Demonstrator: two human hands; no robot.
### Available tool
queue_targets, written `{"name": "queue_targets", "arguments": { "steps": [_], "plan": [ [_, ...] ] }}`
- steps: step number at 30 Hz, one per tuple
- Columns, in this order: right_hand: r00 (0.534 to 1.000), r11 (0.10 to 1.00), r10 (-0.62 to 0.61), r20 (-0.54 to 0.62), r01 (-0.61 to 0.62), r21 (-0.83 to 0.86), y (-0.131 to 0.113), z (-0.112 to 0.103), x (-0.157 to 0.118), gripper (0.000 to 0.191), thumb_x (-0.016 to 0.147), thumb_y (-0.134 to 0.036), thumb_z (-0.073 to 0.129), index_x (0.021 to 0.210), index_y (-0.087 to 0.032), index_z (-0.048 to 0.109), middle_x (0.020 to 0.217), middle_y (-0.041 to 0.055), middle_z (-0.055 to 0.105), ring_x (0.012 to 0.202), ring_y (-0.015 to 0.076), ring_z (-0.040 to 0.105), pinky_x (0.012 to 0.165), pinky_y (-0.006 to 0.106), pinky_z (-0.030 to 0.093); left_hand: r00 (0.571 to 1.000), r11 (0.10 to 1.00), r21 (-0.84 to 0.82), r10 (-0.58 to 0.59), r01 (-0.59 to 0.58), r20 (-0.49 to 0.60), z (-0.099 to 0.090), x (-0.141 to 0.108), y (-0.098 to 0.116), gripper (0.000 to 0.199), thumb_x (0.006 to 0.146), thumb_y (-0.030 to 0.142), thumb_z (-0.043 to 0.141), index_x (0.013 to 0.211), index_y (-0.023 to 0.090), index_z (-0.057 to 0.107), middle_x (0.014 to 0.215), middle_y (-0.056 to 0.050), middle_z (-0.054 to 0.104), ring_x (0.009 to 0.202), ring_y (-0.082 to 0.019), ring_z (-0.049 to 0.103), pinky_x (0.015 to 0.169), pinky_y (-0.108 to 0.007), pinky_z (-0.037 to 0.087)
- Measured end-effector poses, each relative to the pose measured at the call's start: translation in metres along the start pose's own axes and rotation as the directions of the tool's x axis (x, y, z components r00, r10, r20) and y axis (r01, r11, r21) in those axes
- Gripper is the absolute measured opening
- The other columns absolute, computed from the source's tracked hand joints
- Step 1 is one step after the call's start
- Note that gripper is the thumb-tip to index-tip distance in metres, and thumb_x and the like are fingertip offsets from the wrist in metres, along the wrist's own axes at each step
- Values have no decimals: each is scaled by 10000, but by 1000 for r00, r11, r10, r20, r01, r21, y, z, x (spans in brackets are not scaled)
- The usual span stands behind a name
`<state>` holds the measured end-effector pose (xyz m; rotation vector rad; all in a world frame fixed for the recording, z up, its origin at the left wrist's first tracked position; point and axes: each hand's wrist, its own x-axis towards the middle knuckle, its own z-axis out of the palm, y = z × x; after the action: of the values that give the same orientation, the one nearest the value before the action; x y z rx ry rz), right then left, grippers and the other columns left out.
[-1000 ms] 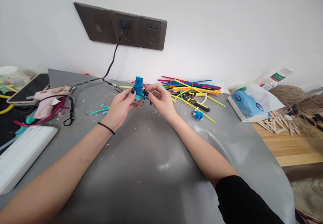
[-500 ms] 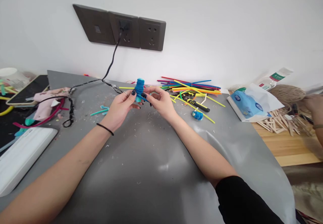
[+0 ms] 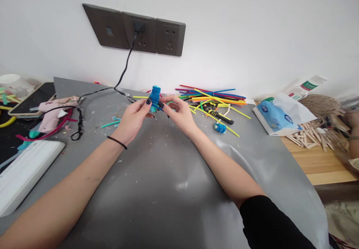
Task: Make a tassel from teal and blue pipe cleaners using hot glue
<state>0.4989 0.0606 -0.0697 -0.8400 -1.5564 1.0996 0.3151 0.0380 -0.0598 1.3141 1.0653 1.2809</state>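
Observation:
A blue roll wound with fuzzy pipe cleaner (image 3: 155,94) stands upright between my hands, above the grey mat (image 3: 157,189). My left hand (image 3: 135,117) is closed on it, thumb in front. My right hand (image 3: 179,112) pinches a blue strand at the roll's lower right side; its fingertips touch or nearly touch the roll. A smaller blue wound piece (image 3: 220,128) lies on the mat to the right. Behind it is a wire tool with black and yellow handles (image 3: 222,117). Several coloured pipe cleaners (image 3: 215,95) lie by the wall.
At left are a white power bank-like box (image 3: 30,176), a pink glue gun (image 3: 52,119) and a black cable (image 3: 123,73) plugged into the wall socket. Tissues (image 3: 276,115), wooden sticks (image 3: 314,137) and twine (image 3: 316,106) lie at right, beside another person's hand (image 3: 353,122).
The roll and both my hands have hardly moved; the roll leans slightly differently. At the right edge, the other person's hand has shifted a little, and something pale shows below it.

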Motion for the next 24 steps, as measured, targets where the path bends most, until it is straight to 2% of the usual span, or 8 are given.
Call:
{"name": "queue_targets", "arguments": {
  "steps": [5,10,18,24],
  "plan": [
    [999,999,39,-2,-39,9,-3,0,-1,316,901,-485,807,1047,-212,741,1127,58,766,782,136,604,665,274,513,998,996,-77,-45,48,40,-1,-1,3,483,828,678,862,913,208,791,1024,-123,782,971,-273,669,764,-368,547],
    [1000,999,16,-2,-16,39,-1,1,1,360,849,-504,850,1006,-214,705,1029,38,746,770,134,600,677,276,516,996,991,-115,-68,73,50,-1,-1,3,479,806,668,889,877,209,775,993,-114,778,905,-253,660,758,-370,553],
    [1000,999,26,13,-26,32,-3,1,2,498,822,-631,860,965,-214,630,1012,33,716,734,117,567,653,272,489,998,999,54,-7,4,55,0,-3,7,645,821,816,798,997,195,785,1072,-125,790,983,-282,698,770,-359,587],
    [1000,999,27,13,-27,36,-3,0,3,530,800,-663,881,960,-225,629,999,23,714,754,124,572,660,271,494,997,979,192,65,-69,28,0,-5,9,643,880,833,710,1002,206,781,1003,-105,781,901,-264,675,741,-351,585]
  ]
}}
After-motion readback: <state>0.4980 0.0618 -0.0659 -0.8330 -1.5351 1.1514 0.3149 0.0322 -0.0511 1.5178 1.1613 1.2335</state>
